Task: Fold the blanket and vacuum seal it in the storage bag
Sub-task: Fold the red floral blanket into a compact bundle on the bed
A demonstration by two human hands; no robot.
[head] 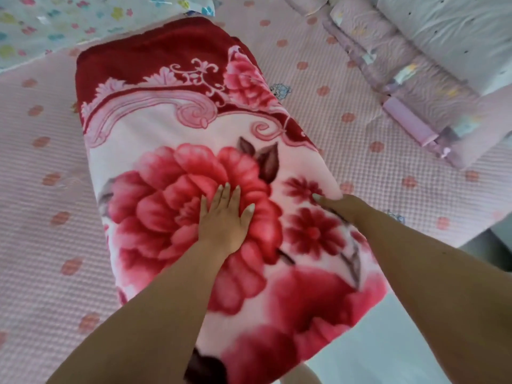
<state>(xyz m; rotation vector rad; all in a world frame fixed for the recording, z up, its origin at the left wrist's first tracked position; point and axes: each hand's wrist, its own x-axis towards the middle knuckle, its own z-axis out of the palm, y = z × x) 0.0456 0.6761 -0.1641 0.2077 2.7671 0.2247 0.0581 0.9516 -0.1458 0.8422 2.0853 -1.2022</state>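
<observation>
A thick blanket, red and pink with big flowers, lies folded into a long strip on the bed, running from the far left toward me. My left hand rests flat on the large flower, fingers spread. Over at the blanket's right edge is my right hand, thumb on top and fingers curled over the side, so they are partly hidden. A clear plastic bag with coloured flower prints, possibly the storage bag, lies at the far left just beyond the blanket's red end.
The bed has a pink waffle-textured cover with small flower dots. Folded lilac quilts and a grey-white pillow are stacked at the far right. The bed's near edge and pale floor show at the lower right.
</observation>
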